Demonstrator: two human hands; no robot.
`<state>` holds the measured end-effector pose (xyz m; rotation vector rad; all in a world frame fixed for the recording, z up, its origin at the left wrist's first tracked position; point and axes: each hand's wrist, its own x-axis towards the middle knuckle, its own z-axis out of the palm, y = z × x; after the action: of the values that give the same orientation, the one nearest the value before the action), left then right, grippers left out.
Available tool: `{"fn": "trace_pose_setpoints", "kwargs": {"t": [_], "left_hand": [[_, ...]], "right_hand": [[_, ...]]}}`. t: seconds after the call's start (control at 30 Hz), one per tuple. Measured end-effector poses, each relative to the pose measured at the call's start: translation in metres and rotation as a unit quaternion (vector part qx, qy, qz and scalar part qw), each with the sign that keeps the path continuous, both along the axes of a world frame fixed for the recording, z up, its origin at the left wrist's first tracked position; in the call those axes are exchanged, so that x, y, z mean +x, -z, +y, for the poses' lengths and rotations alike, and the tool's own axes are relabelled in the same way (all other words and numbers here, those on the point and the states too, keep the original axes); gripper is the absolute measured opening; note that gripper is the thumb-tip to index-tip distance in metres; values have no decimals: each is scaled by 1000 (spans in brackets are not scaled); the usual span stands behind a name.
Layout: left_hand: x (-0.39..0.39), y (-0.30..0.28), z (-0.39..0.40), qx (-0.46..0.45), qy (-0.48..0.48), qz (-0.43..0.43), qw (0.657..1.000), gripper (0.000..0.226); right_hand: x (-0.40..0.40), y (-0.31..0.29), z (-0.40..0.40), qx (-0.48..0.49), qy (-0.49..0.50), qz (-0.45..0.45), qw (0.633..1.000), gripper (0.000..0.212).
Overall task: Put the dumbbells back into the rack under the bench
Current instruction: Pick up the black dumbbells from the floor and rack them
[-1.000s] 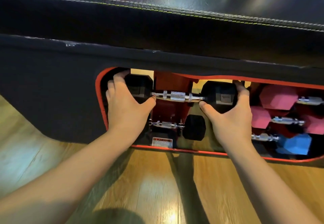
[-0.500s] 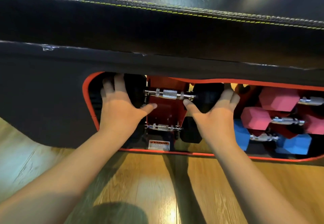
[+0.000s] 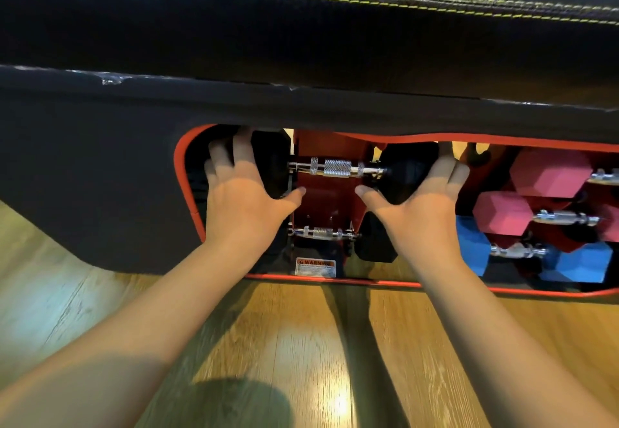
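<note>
Now that the black dumbbell (image 3: 336, 169) sits deeper in the rack (image 3: 330, 200) than it did a second ago, the step in hand looks close to done. A second ago its hex heads stood forward in the opening, plainly lit; now they are set back in shadow under the top edge of the opening, and the knurled handle lies level across the red upright plate. The left hand (image 3: 243, 198) has its palm against the left head, fingers spread and nearly straight over it, thumb pointing toward the handle. The right hand (image 3: 423, 198) mirrors it on the right head, fingers reaching up over the far side, thumb stretched inward. Neither hand wraps the handle; both press rather than grip, where earlier they cupped the heads more firmly.

A second black dumbbell (image 3: 326, 233) lies on the tier just below, near the bottom edge of the opening, above a warning label (image 3: 315, 267). Toward the right end of the rack, pink dumbbells (image 3: 549, 173) and a blue dumbbell (image 3: 517, 251) are already stowed. The padded bench (image 3: 301, 42) overhangs everything, hiding the top of the rack.

My judgement is that the dumbbell is seated or nearly so, and what remains is a last push and letting go. Whether the cradle bears its full weight cannot be told.
</note>
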<state>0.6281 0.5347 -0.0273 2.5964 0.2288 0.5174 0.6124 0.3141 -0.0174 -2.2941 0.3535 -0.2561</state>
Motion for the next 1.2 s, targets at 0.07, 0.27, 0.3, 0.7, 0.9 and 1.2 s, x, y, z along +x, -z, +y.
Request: {"fn": "trace_pose_setpoints", "kwargs": {"t": [0.07, 0.27, 0.3, 0.7, 0.9, 1.2], "left_hand": [[-2, 0, -1, -3, 1, -13, 1000, 108], [-4, -1, -2, -15, 10, -29, 999, 107], [-3, -2, -1, -15, 11, -30, 999, 106], [6, 0, 5, 12, -4, 38, 999, 97], [0, -3, 3, -14, 28, -9, 999, 95], [12, -8, 12, 42, 65, 1, 997, 91]], "right_hand": [[0, -2, 0, 3, -3, -6, 1000, 83], [5, 6, -2, -14, 8, -26, 1000, 82], [8, 8, -2, -70, 11, -18, 997, 91], [6, 17, 5, -158, 57, -116, 979, 113], [1, 14, 7, -116, 52, -140, 982, 114], [0, 19, 9, -77, 56, -157, 983, 113]]}}
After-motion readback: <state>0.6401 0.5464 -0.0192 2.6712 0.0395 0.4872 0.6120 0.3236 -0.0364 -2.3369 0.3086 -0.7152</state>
